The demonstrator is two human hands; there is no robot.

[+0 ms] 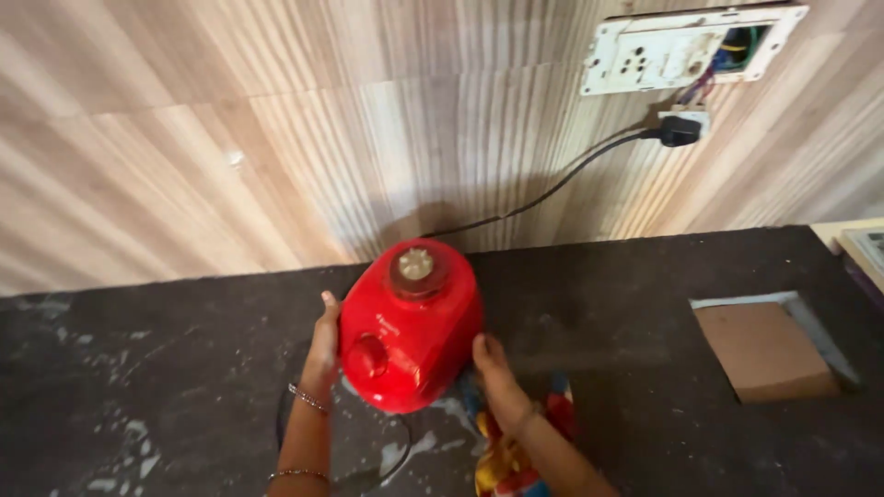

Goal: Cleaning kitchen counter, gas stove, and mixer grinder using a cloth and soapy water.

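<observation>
A glossy red mixer base (410,327) with a round knob on its front and a metal coupler on top stands on a dark stone counter (166,368). My left hand (323,345) presses against its left side, fingers flat along the body. My right hand (491,368) grips its right lower side. A black cord (543,195) runs from behind the mixer up to a black plug (679,132) in the wall. A colourful cloth (506,456) lies under my right forearm.
A white switch and socket plate (677,51) with exposed wires hangs loose on the striped wall. A rectangular cut-out (769,350) opens in the counter at right. White smears (120,433) mark the counter at left.
</observation>
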